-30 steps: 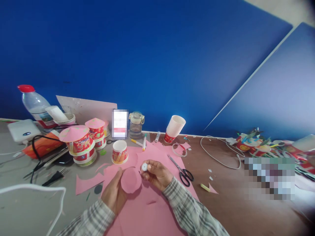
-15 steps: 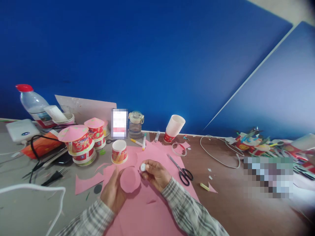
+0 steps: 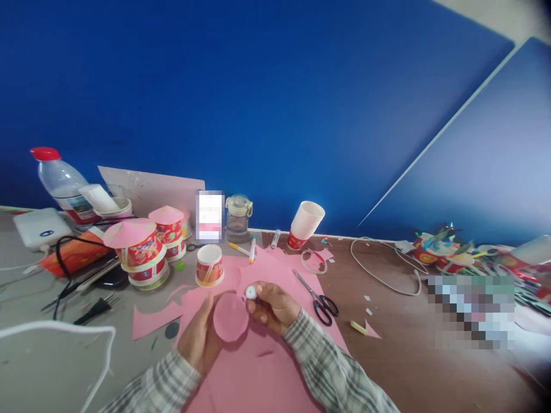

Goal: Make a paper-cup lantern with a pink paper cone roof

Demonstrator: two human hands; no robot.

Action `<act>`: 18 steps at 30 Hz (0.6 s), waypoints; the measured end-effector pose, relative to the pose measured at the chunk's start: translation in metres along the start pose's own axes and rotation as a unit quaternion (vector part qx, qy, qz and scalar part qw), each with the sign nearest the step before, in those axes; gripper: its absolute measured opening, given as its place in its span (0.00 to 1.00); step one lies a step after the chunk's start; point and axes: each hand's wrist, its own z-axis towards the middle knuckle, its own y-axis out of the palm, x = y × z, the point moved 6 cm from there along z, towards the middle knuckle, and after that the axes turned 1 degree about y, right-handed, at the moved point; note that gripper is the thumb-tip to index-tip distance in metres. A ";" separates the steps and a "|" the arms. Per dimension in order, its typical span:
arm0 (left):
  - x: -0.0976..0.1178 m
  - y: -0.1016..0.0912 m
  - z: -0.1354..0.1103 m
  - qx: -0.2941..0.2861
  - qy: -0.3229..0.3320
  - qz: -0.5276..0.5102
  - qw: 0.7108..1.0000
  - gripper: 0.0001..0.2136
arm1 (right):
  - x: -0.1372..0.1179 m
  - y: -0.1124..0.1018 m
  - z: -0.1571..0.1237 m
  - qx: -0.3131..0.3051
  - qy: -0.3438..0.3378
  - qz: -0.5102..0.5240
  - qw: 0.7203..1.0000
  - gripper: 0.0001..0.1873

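Note:
A round piece of pink paper (image 3: 231,318) with a slightly wavy edge is held in my left hand (image 3: 200,335), thumb at its edge and the other fingers behind it. My right hand (image 3: 273,307) pinches a small white glue stick (image 3: 251,292), seen end-on, just beside the paper's upper right edge. Both hands are above a large pink sheet (image 3: 262,378). A red and white paper cup (image 3: 209,267) stands beyond my left hand, and black-handled scissors (image 3: 321,301) lie to the right of my right hand.
Cups with pink cone roofs (image 3: 131,235) stand at the left, near a plastic bottle (image 3: 64,183) and cables. A leaning cup stack (image 3: 305,223) and a glass jar (image 3: 237,218) stand by the blue partition (image 3: 275,115). Pink scraps (image 3: 155,319) and markers (image 3: 241,249) lie around.
The round pink paper has shifted slightly right and down and shows more of its face. My right hand stays close by with the glue stick, turned a little.

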 end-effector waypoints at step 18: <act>-0.001 0.008 0.000 -0.091 0.078 0.226 0.967 0.20 | 0.014 0.007 0.001 0.077 -0.012 -0.113 0.991 0.16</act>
